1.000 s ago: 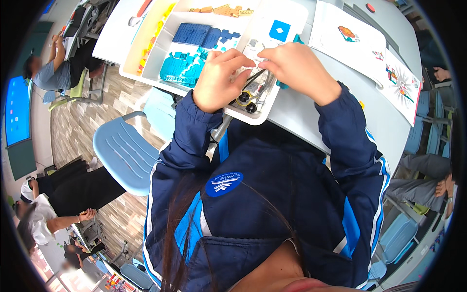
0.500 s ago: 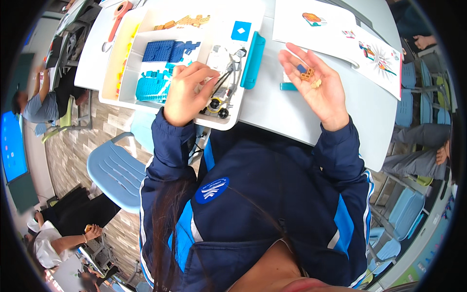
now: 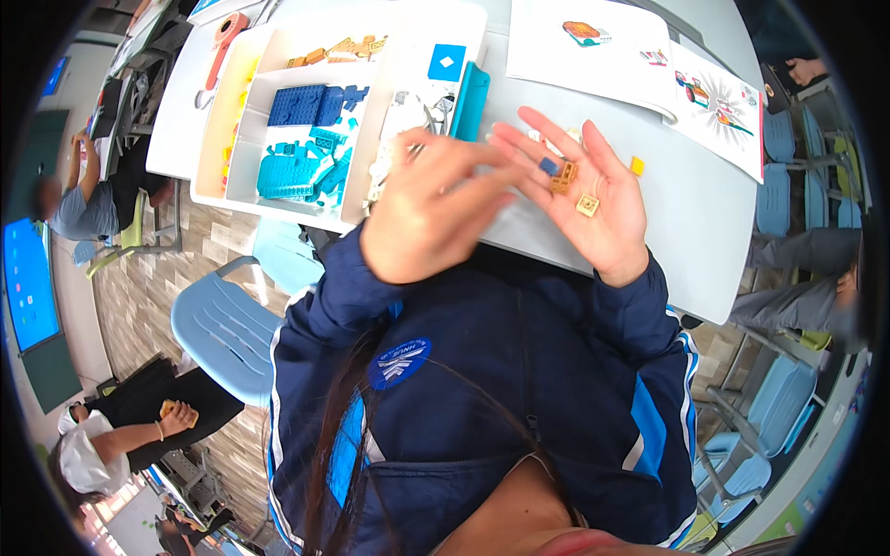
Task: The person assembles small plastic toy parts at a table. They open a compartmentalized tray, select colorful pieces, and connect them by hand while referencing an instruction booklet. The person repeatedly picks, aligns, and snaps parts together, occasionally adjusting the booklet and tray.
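My right hand is turned palm up, fingers spread, with small building bricks lying in it. There is a tan square brick on the palm, with orange-brown bricks and a dark blue brick nearer the fingers. My left hand hovers between the brick box and that palm, its fingers pointing at the bricks. Motion smears it, so anything in its fingers cannot be made out. Just beyond my right thumb side, a yellow brick rests on the table.
A white compartment box holds teal bricks, dark blue bricks and orange-brown pieces. An open picture booklet lies at the back right. A light blue chair stands to my left. Other people sit around the room.
My left hand has left the box and moved right toward my right palm. My right hand has shifted slightly left, its bricks lying differently. The yellow brick now shows beside it.
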`<state>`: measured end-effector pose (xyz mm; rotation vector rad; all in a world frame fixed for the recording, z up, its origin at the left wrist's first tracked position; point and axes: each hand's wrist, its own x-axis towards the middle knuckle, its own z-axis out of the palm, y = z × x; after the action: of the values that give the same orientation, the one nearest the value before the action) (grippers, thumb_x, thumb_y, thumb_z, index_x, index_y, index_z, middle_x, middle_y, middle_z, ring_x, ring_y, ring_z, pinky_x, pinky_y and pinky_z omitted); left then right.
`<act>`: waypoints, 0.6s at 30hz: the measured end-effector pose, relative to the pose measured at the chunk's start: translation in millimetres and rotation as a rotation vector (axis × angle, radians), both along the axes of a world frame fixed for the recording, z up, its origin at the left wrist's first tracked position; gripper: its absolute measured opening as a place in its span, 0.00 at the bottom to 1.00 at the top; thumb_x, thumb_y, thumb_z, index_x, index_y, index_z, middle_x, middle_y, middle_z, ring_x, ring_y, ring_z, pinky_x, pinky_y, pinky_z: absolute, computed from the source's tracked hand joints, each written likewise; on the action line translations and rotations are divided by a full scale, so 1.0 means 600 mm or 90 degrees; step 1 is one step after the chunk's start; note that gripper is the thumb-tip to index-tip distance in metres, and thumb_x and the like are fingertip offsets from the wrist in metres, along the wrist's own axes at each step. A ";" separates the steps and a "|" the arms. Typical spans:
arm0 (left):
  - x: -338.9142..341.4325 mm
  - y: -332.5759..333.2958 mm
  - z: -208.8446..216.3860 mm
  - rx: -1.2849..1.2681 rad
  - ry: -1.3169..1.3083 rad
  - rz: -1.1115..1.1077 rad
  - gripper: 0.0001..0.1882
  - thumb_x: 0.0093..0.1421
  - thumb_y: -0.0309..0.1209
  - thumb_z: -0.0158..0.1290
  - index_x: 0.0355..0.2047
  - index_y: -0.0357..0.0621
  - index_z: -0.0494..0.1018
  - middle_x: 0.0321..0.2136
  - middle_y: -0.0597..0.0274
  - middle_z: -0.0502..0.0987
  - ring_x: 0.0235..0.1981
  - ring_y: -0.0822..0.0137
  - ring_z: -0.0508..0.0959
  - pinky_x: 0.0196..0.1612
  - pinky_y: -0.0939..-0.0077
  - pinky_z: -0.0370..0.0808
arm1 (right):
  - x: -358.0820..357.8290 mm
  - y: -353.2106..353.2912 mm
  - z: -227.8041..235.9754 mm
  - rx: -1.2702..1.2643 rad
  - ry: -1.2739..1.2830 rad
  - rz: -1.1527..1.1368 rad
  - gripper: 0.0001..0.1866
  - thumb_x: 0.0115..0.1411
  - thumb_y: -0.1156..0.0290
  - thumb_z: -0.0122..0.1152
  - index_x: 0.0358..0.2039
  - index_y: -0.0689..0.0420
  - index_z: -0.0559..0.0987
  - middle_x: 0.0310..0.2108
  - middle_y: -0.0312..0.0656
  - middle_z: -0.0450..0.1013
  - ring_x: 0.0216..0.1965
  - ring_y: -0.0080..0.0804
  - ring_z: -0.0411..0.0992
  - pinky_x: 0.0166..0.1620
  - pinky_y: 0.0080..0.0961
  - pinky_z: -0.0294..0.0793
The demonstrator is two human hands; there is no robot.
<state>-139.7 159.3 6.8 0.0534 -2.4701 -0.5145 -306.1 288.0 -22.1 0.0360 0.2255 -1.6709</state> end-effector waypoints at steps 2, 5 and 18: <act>-0.027 0.017 -0.008 0.018 -0.007 -0.050 0.19 0.48 0.21 0.63 0.43 0.48 0.80 0.38 0.68 0.78 0.36 0.66 0.74 0.46 0.66 0.64 | 0.005 0.006 -0.005 -0.022 0.035 0.046 0.32 0.74 0.53 0.35 0.66 0.67 0.57 0.63 0.57 0.62 0.64 0.46 0.62 0.65 0.38 0.62; -0.041 0.012 -0.016 -0.041 -0.041 -0.065 0.17 0.48 0.21 0.61 0.41 0.46 0.79 0.38 0.66 0.79 0.37 0.65 0.75 0.46 0.65 0.64 | 0.021 0.012 0.000 0.069 0.059 0.038 0.30 0.74 0.54 0.36 0.65 0.67 0.61 0.54 0.47 0.70 0.54 0.34 0.68 0.61 0.33 0.65; 0.002 -0.025 0.005 0.031 0.083 -0.024 0.16 0.43 0.15 0.57 0.34 0.42 0.79 0.34 0.64 0.80 0.33 0.62 0.76 0.42 0.69 0.69 | 0.047 -0.001 0.031 0.243 0.155 0.057 0.22 0.73 0.68 0.42 0.60 0.71 0.65 0.46 0.44 0.71 0.40 0.29 0.70 0.52 0.27 0.74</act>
<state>-138.3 144.5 10.0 -0.0063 -2.3351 -0.5765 -277.7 287.5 -3.5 0.1067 0.7186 -1.5217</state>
